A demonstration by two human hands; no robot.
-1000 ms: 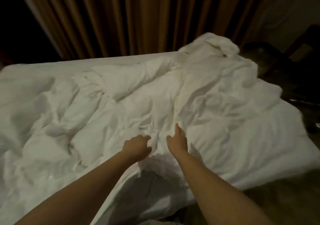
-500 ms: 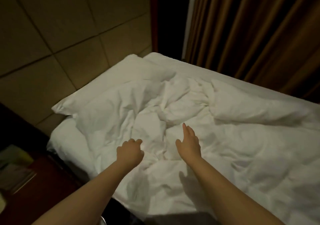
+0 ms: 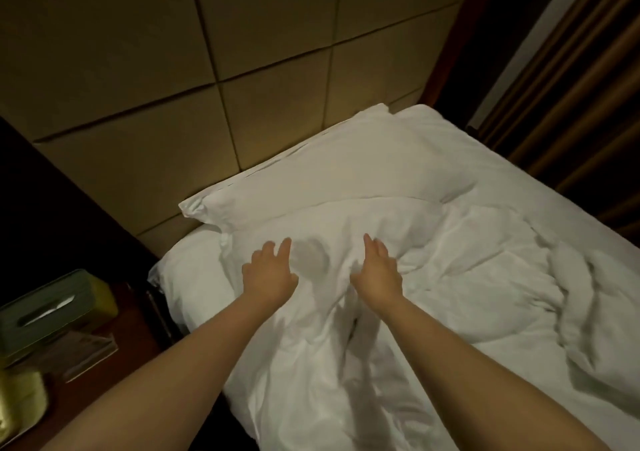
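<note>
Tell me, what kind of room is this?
Probably a hotel bedroom: a bed with a white pillow and rumpled duvet, a padded wall behind it, and a tissue box on the bedside table.

My left hand (image 3: 268, 277) and right hand (image 3: 375, 272) lie side by side on the duvet (image 3: 450, 294), with a raised fold of it between them. Just beyond my fingertips the pillow (image 3: 329, 180) lies across the head of the bed, touching the duvet's top edge. Behind the pillow stands the padded wall panel (image 3: 207, 69). Left of my left hand the mattress corner (image 3: 188, 277) sticks out from under the duvet. Further left and lower the nightstand (image 3: 138, 329) carries a tissue box (image 3: 52, 306). Right of my right hand the duvet spreads across the bed, and beyond it the curtain (image 3: 571, 104) hangs.
</note>
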